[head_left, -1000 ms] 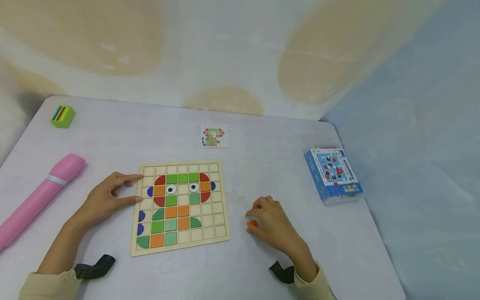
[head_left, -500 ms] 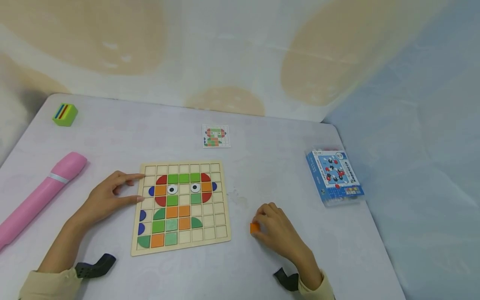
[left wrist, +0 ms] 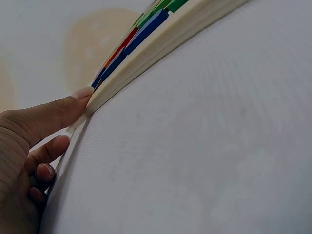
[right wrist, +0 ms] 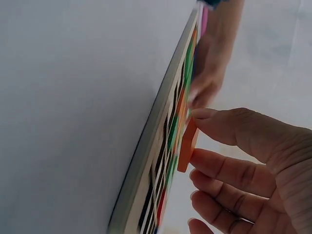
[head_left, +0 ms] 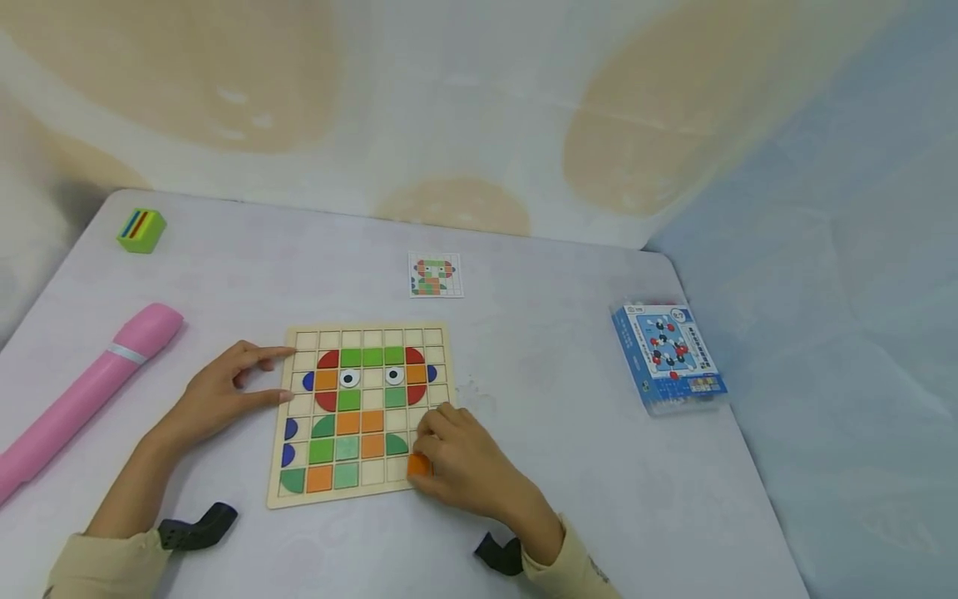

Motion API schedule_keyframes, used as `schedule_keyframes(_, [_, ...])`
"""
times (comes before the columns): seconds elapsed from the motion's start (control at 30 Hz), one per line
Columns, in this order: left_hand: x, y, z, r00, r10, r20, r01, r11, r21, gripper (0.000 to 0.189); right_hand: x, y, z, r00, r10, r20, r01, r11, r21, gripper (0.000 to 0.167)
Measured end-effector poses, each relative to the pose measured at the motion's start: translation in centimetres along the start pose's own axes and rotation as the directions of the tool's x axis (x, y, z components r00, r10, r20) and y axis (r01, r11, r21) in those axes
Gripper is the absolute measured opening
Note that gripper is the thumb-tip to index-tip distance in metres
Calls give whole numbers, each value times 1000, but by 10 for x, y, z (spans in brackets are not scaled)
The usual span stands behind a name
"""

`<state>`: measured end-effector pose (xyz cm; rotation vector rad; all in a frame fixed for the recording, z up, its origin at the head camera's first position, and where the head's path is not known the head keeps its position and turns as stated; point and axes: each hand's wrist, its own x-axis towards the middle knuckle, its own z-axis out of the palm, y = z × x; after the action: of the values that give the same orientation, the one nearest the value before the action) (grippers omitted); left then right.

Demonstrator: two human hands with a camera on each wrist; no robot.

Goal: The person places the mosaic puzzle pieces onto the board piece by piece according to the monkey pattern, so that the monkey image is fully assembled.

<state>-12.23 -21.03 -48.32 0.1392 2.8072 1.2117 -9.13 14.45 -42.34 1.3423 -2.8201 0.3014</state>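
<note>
A wooden grid board (head_left: 365, 334) lies on the table in the head view, with coloured tiles forming a figure with two round eyes. My left hand (head_left: 220, 395) rests at the board's left edge, thumb and index finger spread apart with their tips touching it. In the left wrist view the thumb (left wrist: 58, 114) presses against the board's side. My right hand (head_left: 467, 462) pinches an orange square tile (right wrist: 187, 146) between thumb and index finger, over the board's lower right part. That tile is tilted in the right wrist view, close above the grid.
Behind the board lies a small pattern card (head_left: 437, 275). A blue boxed set (head_left: 669, 358) sits at the right, a pink wrapped bundle (head_left: 90, 391) at the left. The far left corner holds a green block (head_left: 141, 231). Black wrist mounts (head_left: 198, 527) jut from both sleeves.
The right hand has picked the orange tile up from the table and carried it left over the board. My left hand has stayed at the board's edge.
</note>
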Motion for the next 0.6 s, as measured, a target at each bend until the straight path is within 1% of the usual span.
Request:
schedule_keyframes(0.13, [2, 1, 2, 1000, 0, 0, 0, 1000, -2, 60, 21, -17, 7, 996, -73, 56, 74, 997, -20, 22])
schedule_keyframes(0.2, [3, 2, 3, 1000, 0, -1, 0, 1000, -7, 60, 26, -22, 10, 994, -82, 74, 85, 996, -40, 22])
schedule_keyframes(0.27, [3, 2, 4, 1000, -2, -1, 2, 1000, -8, 60, 29, -25, 13, 994, -77, 84, 82, 995, -61, 23])
schedule_keyframes(0.43, [2, 2, 5, 1000, -11, -2, 11, 1000, -5, 60, 31, -29, 18, 997, -53, 59, 57, 995, -79, 18])
schedule_keyframes(0.5, [2, 1, 5, 1000, -15, 0, 15, 1000, -4, 60, 31, -30, 20, 998, -45, 52, 48, 997, -62, 17])
schedule_keyframes(0.6, [2, -2, 7, 1000, -22, 2, 22, 1000, -9, 60, 33, -31, 22, 998, -21, 61, 21, 1000, -5, 16])
